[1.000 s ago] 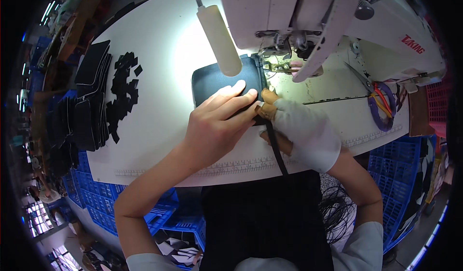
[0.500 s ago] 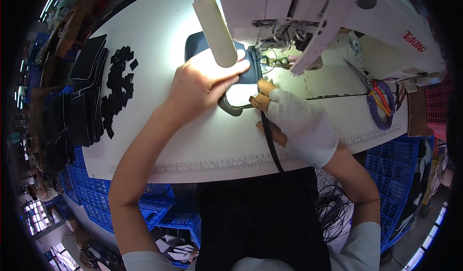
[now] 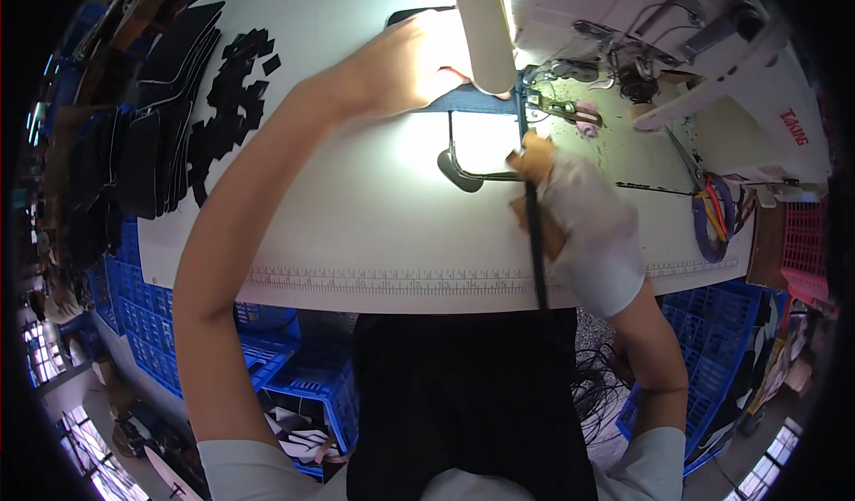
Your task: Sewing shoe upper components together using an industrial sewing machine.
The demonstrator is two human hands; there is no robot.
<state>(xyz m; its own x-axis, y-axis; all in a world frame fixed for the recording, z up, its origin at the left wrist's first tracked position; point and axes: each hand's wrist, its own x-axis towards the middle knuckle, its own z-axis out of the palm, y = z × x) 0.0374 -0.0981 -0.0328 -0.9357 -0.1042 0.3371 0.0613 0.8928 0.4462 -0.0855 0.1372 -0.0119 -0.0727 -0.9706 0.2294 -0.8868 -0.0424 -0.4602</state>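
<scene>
My left hand (image 3: 405, 60) lies over a dark blue flat piece (image 3: 476, 100), its fingers stretched toward the sewing machine's presser foot (image 3: 557, 109). Bright glare and the lamp (image 3: 485, 33) hide part of those fingers. One edge of the blue piece runs up to the foot. My right hand (image 3: 592, 225), in a white glove with tan finger covers, is closed around a narrow black strip (image 3: 536, 252). This strip hangs toward the table's front edge, and its upper end runs toward the foot. Left of the glove is a thin dark bracket with an oval end (image 3: 460, 171).
The sewing machine (image 3: 739, 82) fills the back right. Purple-handled scissors (image 3: 715, 220) lie to the right. Stacked black pieces (image 3: 160, 136) and small black scraps (image 3: 233, 109) lie on the left. A printed ruler (image 3: 383, 280) follows the front edge; blue crates (image 3: 704, 350) stand below the table.
The view has shifted, moving the machine rightward in the picture. My left hand has slid farther back, and the blue piece has turned with it. My right hand still grips the strip.
</scene>
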